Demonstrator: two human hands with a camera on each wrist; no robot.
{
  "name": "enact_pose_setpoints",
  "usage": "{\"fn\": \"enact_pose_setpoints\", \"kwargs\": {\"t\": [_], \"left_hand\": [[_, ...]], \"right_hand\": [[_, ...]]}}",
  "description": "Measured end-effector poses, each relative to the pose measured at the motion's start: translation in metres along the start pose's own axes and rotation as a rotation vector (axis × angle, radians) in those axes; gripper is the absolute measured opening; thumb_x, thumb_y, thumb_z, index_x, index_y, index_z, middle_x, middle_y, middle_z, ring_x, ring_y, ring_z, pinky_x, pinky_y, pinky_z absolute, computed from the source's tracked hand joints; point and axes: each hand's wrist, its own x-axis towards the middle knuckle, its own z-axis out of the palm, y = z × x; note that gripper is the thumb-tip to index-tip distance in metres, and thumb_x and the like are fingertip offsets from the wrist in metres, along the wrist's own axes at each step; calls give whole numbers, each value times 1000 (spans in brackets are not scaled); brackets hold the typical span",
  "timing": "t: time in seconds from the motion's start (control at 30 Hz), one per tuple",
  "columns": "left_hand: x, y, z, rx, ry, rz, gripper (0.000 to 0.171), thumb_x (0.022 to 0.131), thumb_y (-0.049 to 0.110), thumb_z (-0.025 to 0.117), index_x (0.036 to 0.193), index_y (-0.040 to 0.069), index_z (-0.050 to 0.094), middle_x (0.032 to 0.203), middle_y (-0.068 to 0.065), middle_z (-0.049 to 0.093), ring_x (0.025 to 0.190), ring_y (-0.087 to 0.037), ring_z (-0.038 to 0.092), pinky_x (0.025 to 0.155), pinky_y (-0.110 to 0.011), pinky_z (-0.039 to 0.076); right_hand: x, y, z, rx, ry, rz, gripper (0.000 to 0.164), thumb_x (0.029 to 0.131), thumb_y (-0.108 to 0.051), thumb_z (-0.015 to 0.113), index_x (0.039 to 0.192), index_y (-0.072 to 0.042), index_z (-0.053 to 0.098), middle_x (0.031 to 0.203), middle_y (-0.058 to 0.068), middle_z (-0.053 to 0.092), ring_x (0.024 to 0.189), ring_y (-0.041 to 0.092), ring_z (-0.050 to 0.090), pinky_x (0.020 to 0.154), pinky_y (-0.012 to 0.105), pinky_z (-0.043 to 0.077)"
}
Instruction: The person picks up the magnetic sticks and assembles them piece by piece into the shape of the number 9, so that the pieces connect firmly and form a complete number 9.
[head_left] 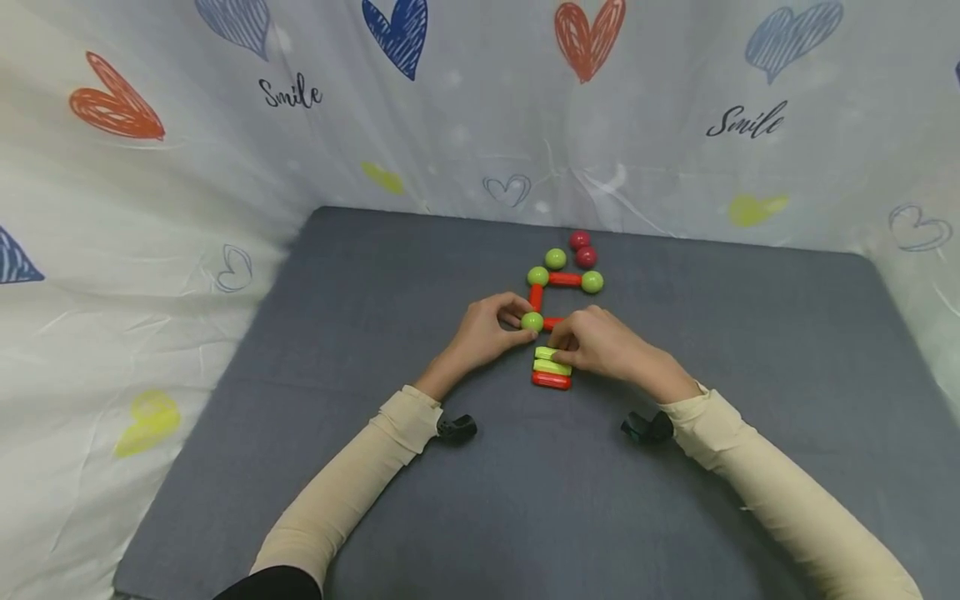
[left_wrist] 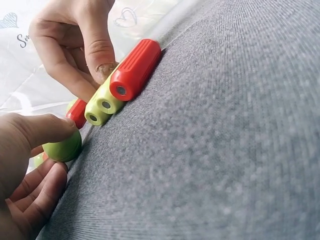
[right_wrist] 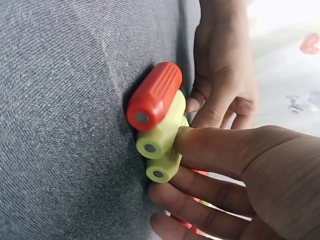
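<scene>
My left hand [head_left: 486,329] pinches a green ball [head_left: 532,322] between thumb and fingers at the near corner of a figure of balls and magnetic rods. From that ball a red rod [head_left: 553,323] runs right, its far end hidden behind my right hand [head_left: 606,343]. The right thumb and fingers pinch the farther yellow-green magnetic rod [right_wrist: 162,169]. Against it lies a second yellow-green rod [right_wrist: 154,141], and a red rod [right_wrist: 154,95] closes the row on the near side. Small metal discs show at the rod ends.
Beyond the hands, a red rod [head_left: 536,297] leads to a green ball [head_left: 537,277], and another red rod [head_left: 565,280] joins it to a green ball [head_left: 592,282]. A loose green ball [head_left: 556,259] and two dark red balls [head_left: 580,241] lie farther back on the grey cloth [head_left: 375,333].
</scene>
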Motion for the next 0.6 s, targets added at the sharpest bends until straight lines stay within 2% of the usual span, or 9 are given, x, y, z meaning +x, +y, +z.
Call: {"fn": "enact_pose_setpoints", "kwargs": {"t": [0.37,0.6], "left_hand": [[1,-1,2,-2,-3,-5,33,83,22,85,111,14,71,104,2,69,86,-9,65,78,-25,52],[1,-2,2,-2,8,4,32,82,22,86,110,15,71,102,3,69,85,-8,65,77,-25,52]], "right_hand": [[0,2,2,-10,-6,-16,6,83,-11,81,89,-11,78,77,-6,69,66,5,61,62,29,53],[-9,1,-9,103,94,7,10,82,-11,83,91,-11,79,80,-6,70,69,8,64,63,30,55]]}}
